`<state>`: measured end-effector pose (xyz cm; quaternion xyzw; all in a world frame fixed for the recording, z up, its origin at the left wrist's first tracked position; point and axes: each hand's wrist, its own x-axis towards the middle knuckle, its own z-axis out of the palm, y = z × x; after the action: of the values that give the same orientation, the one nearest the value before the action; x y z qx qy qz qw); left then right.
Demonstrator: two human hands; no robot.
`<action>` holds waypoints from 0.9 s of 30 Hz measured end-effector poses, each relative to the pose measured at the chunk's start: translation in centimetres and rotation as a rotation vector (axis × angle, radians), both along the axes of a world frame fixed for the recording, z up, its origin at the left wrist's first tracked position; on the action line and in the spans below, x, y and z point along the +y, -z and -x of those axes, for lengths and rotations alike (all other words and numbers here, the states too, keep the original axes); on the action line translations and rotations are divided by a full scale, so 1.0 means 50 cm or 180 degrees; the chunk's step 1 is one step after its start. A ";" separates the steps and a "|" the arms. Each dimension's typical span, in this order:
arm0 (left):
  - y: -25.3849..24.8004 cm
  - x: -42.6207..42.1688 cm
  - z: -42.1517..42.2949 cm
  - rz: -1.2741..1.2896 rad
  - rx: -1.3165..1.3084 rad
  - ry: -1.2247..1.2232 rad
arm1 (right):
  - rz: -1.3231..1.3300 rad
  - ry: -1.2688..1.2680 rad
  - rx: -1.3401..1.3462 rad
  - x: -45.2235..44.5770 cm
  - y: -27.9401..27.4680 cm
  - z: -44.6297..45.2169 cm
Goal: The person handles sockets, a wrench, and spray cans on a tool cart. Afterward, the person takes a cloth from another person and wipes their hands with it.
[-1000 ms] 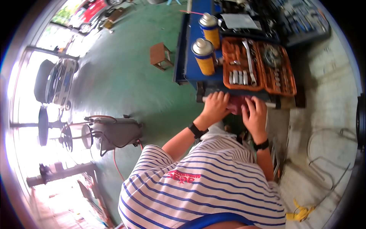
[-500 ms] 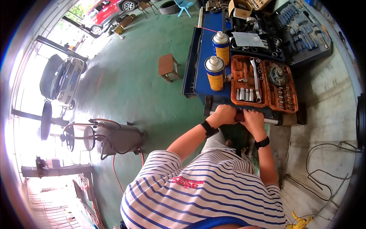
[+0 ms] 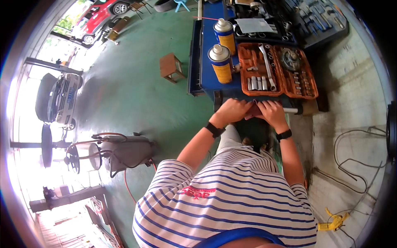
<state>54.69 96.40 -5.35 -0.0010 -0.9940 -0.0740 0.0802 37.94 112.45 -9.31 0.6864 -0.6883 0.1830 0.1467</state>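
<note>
A dark maroon cloth [image 3: 254, 110] is bunched between my two hands at the near end of the blue-topped tool cart. My left hand [image 3: 233, 110] has its fingers closed on the cloth's left side. On the other side my right hand [image 3: 271, 113] grips it with curled fingers. Just beyond my hands lies an open orange socket set case [image 3: 244, 89], with a ratcheting wrench [image 3: 268, 68], several sockets and a round dark metal part [image 3: 290, 59] on it. Two spray cans [image 3: 222, 66] [image 3: 224, 35] stand left of the case. The cart's handle bar [image 3: 292, 110] passes behind my hands.
A wooden stool [image 3: 170, 67] stands on the green floor left of the cart [image 3: 208, 78]. More open tool cases [image 3: 320, 27] lie at the back right. A grey tank [image 3: 126, 151] with hoses is at left. Cables [image 3: 347, 165] run along the right wall.
The bench and its tools have shifted up and left in view as my head moved. More of the maroon cloth shows between my hands, which both still grip it.
</note>
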 end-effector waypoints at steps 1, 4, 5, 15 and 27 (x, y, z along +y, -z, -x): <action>-0.002 -0.003 -0.002 -0.0036 -0.0009 0.0025 | -0.0036 0.0025 -0.0009 0.003 0.002 0.004; -0.016 -0.006 -0.012 -0.0368 0.0176 -0.0032 | 0.0393 -0.0119 0.0232 0.018 0.007 0.002; -0.015 -0.009 -0.018 -0.0394 0.0169 -0.0012 | 0.0366 -0.0098 0.0227 0.022 0.009 -0.001; 0.008 0.012 -0.025 -0.0617 0.1152 -0.0542 | 0.0203 0.0307 -0.0468 0.007 -0.046 -0.048; 0.010 0.039 -0.020 -0.0219 0.1171 -0.0797 | 0.0294 0.0660 -0.0445 0.009 -0.014 -0.082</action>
<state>55.70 98.35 -5.85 0.1118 -0.9519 -0.0959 0.2686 42.03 112.90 -8.60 0.5897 -0.7549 0.2458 0.1480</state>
